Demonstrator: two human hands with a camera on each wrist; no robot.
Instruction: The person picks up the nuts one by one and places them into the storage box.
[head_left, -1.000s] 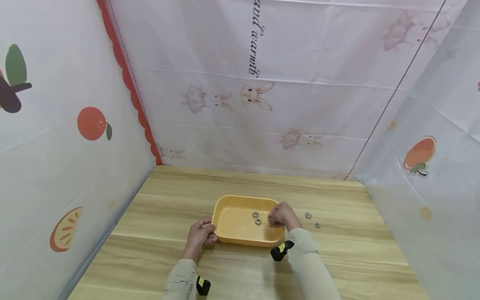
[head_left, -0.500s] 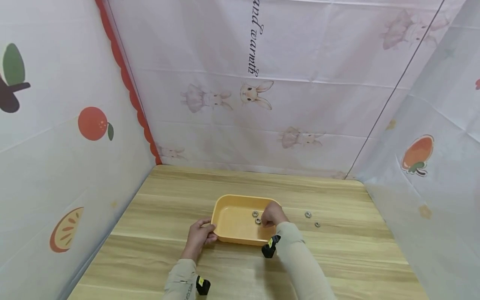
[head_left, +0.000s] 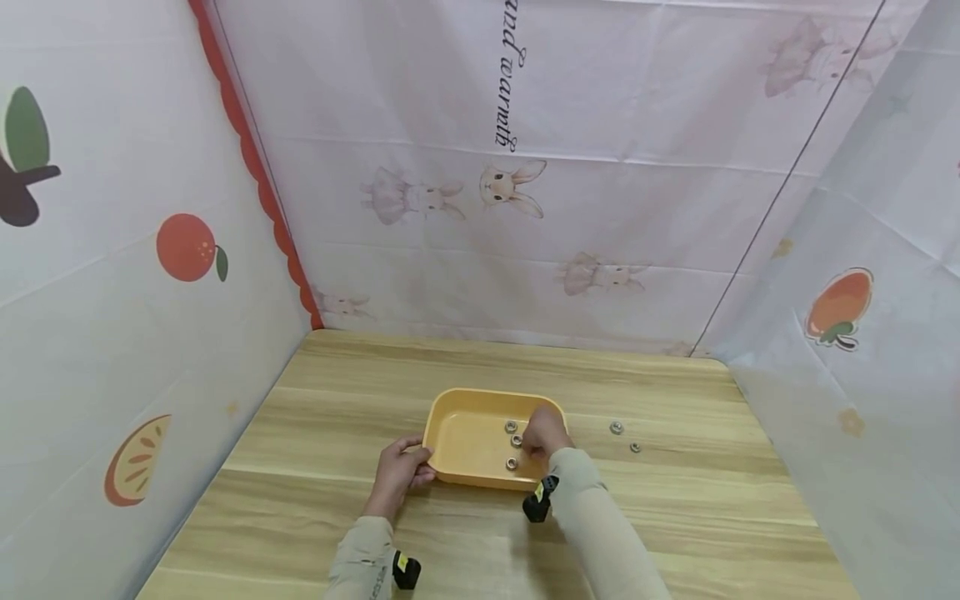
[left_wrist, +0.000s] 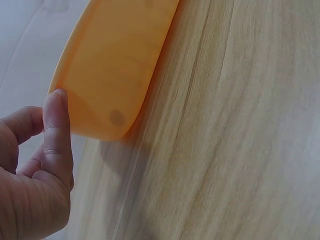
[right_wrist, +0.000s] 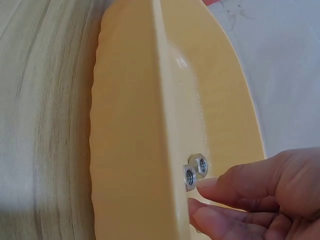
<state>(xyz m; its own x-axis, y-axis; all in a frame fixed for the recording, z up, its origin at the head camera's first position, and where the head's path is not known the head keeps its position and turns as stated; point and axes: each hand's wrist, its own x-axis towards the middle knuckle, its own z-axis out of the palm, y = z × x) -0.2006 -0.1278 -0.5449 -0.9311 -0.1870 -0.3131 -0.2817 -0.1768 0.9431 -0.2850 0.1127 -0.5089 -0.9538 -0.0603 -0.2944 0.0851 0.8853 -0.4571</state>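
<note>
A shallow yellow plastic tray (head_left: 465, 467) stands on the table. My left hand (head_left: 397, 468) pinches its left end, with the thumb (left_wrist: 57, 120) pressed on the outer wall in the left wrist view. My right hand (head_left: 546, 432) reaches down inside the tray's right end. Three metal hex nuts show on the tray floor left of it: one nut (head_left: 511, 427) at the back, a second (head_left: 517, 441) just in front, a third (head_left: 512, 463) near the front wall. In the right wrist view two nuts (right_wrist: 200, 165) appear beside the fingertips (right_wrist: 207, 186), which are parted with nothing visible between them.
To the right of the tray, a larger nut (head_left: 616, 427) and a smaller nut (head_left: 635, 447) lie on the wooden table (head_left: 697, 500). Printed cloth walls (head_left: 465, 292) enclose the table at the back and both sides.
My right hand has moved left and lower into the tray from its right rim. A third nut now shows near the tray's front wall. My left hand has stayed on the tray.
</note>
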